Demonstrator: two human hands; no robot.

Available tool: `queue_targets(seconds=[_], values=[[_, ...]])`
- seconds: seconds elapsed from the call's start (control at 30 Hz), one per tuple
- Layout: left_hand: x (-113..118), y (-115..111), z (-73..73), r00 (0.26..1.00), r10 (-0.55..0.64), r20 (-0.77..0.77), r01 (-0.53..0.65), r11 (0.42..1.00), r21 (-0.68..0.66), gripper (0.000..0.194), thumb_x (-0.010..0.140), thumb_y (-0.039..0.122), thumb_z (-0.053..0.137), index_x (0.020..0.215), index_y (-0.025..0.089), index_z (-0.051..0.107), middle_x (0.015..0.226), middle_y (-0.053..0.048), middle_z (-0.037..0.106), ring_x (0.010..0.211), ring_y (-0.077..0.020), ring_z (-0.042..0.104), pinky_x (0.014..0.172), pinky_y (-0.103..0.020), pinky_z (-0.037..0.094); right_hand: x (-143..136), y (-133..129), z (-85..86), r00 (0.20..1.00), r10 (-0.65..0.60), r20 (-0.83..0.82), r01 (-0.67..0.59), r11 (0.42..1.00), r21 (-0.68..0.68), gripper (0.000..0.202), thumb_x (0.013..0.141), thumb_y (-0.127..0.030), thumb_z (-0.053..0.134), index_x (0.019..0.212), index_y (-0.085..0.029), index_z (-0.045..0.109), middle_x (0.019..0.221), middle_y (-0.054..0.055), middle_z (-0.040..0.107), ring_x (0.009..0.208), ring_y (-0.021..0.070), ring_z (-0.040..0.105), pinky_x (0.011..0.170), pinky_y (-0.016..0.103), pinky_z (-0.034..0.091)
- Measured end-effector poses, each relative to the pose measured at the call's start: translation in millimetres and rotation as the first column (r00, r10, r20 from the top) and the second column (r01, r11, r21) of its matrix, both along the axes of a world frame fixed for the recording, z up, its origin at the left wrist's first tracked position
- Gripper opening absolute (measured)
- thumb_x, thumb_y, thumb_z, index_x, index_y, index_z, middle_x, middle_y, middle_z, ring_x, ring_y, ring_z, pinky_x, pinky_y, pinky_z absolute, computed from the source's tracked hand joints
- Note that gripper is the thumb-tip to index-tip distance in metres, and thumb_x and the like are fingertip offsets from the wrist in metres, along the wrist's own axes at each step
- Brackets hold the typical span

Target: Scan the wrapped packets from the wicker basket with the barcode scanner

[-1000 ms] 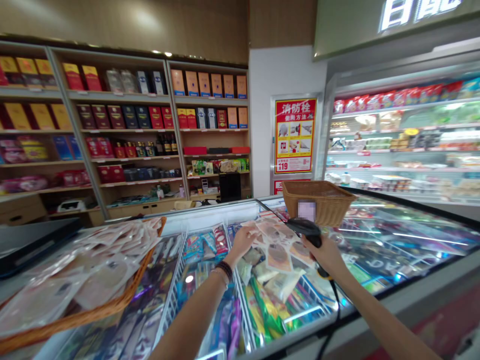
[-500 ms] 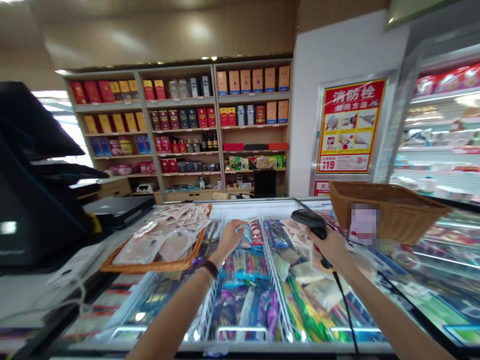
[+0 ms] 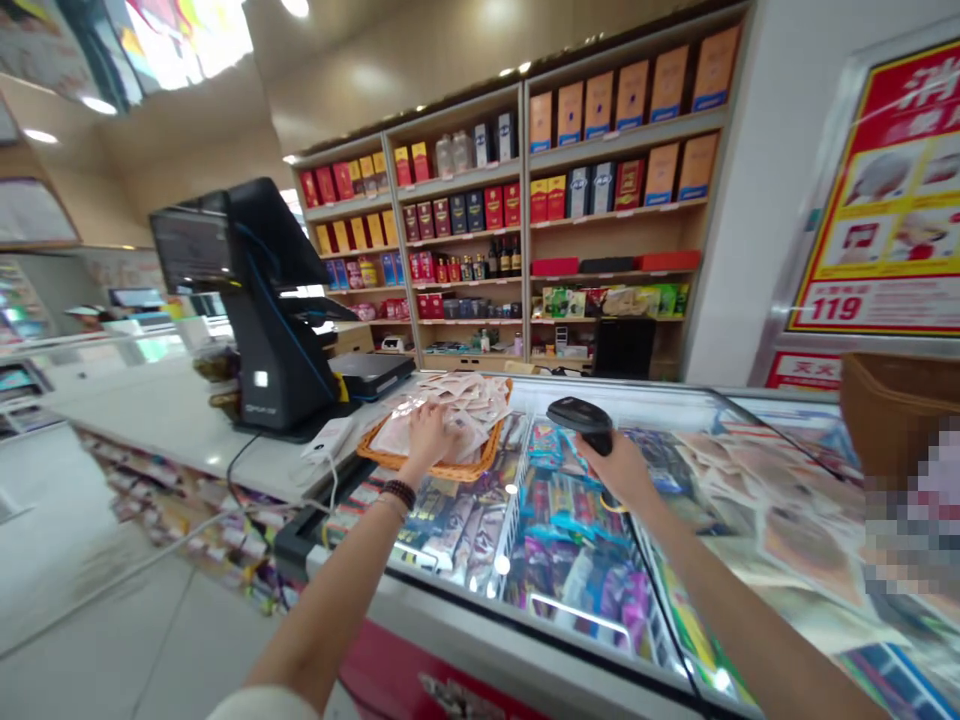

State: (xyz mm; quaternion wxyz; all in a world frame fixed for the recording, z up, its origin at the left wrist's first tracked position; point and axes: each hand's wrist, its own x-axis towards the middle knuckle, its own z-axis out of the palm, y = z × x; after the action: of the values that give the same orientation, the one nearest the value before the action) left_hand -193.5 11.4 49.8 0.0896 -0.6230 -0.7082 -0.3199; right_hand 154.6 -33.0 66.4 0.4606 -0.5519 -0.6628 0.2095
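Observation:
My right hand (image 3: 619, 470) grips a black barcode scanner (image 3: 580, 416) above the glass lid of a chest freezer (image 3: 570, 560). My left hand (image 3: 430, 432) reaches to the left and rests on clear flat packets (image 3: 465, 398) piled in a shallow wicker tray (image 3: 442, 466) on the freezer's left end. A dark beaded bracelet sits on my left wrist. Whether the fingers have closed on a packet cannot be told.
A black till with a screen (image 3: 259, 300) stands on the white counter (image 3: 150, 415) left of the tray. A tall wicker basket (image 3: 892, 410) sits at the right on the freezer, with loose packets (image 3: 750, 470) beside it. Shelves of boxes (image 3: 525, 200) line the back wall.
The view has swung left, bringing the till into sight. My left hand has moved from the packets on the freezer lid to the wicker tray on the left. My right hand still holds the scanner.

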Motion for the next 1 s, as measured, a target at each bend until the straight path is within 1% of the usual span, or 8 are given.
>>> queue_targets(seconds=[0.07,0.13,0.27,0.37,0.53,0.73,0.87,1.0], values=[[-6.9,-5.5,-3.2,0.999,0.044,-0.024,-0.045,0.996,-0.082,0.054,0.079,0.035,0.081,0.128,0.018,0.067,0.152,-0.022,0.052,0.146,-0.046,0.038,0.116,-0.061,0.034,-21.6,-1.4,-4.4,0.999,0.039,0.031,-0.039,0.999,-0.008,0.03,0.085,-0.05,0.059,0.078,-0.023,0.066,0.05,0.002,0.065,0.052,0.0245,0.068,0.057,0.032,0.048],[-8.5,-8.5,-6.3,0.998,0.053,-0.021,-0.055,0.992,-0.118,0.053,0.078,0.039,0.082,0.124,0.018,0.067,0.151,-0.023,0.052,0.148,-0.0465,0.035,0.116,-0.062,0.032,-38.8,-3.1,-10.3,0.995,0.052,0.091,-0.052,0.999,0.007,0.029,0.087,-0.048,0.06,0.084,-0.021,0.07,0.057,0.005,0.07,0.059,0.0269,0.072,0.06,0.033,0.049],[-5.1,-10.7,-8.3,0.998,0.055,0.015,-0.054,0.997,-0.057,0.052,0.077,0.04,0.083,0.121,0.018,0.065,0.146,-0.023,0.055,0.145,-0.0445,0.038,0.116,-0.058,0.032,-57.4,-6.4,-23.8,0.972,0.061,0.225,-0.079,0.994,0.074,0.029,0.088,-0.039,0.063,0.103,-0.016,0.075,0.086,0.012,0.08,0.083,0.0321,0.077,0.068,0.033,0.05],[-3.8,-12.4,-6.8,0.999,0.013,0.03,-0.013,1.0,-0.017,0.048,0.078,0.036,0.083,0.12,0.02,0.066,0.138,-0.018,0.063,0.14,-0.0408,0.046,0.113,-0.053,0.036,-61.2,-9.4,-31.0,0.95,0.066,0.304,-0.096,0.992,0.085,0.03,0.089,-0.035,0.065,0.111,-0.017,0.074,0.095,0.013,0.081,0.088,0.0318,0.077,0.07,0.032,0.05],[-5.9,-12.0,-7.6,0.994,-0.11,0.007,0.11,0.994,-0.023,0.032,0.083,0.03,0.078,0.114,0.023,0.073,0.118,-0.013,0.075,0.125,-0.0349,0.061,0.107,-0.045,0.043,-65.4,-17.3,-35.9,0.913,0.077,0.4,-0.132,0.985,0.111,0.028,0.091,-0.034,0.065,0.112,-0.018,0.074,0.097,0.011,0.081,0.09,0.0302,0.077,0.072,0.031,0.05],[-12.0,-1.1,-7.1,0.986,-0.147,0.076,0.148,0.989,0.001,0.034,0.078,0.03,0.082,0.111,0.022,0.079,0.118,-0.012,0.076,0.116,-0.0336,0.066,0.103,-0.043,0.048,-71.3,-25.0,-40.5,0.893,0.087,0.441,-0.158,0.979,0.127,0.023,0.089,-0.03,0.067,0.107,-0.018,0.075,0.096,0.012,0.082,0.089,0.0294,0.076,0.071,0.029,0.048],[-11.7,8.9,2.0,0.964,-0.189,0.185,0.182,0.982,0.055,0.024,0.078,0.031,0.08,0.1,0.022,0.08,0.104,-0.008,0.08,0.106,-0.0299,0.069,0.098,-0.041,0.05,-66.3,-21.5,-43.8,0.922,0.058,0.382,-0.138,0.973,0.186,0.026,0.088,-0.031,0.066,0.109,-0.019,0.075,0.094,0.01,0.082,0.085,0.0275,0.076,0.07,0.029,0.049],[3.1,15.6,1.7,0.874,-0.306,0.376,0.245,0.948,0.203,0.022,0.081,0.036,0.078,0.097,0.021,0.077,0.095,-0.006,0.08,0.095,-0.0258,0.072,0.091,-0.038,0.054,-59.1,-17.1,-43.8,0.948,0.02,0.318,-0.089,0.975,0.204,0.03,0.088,-0.036,0.063,0.108,-0.018,0.075,0.09,0.01,0.081,0.081,0.0287,0.077,0.068,0.031,0.051]])
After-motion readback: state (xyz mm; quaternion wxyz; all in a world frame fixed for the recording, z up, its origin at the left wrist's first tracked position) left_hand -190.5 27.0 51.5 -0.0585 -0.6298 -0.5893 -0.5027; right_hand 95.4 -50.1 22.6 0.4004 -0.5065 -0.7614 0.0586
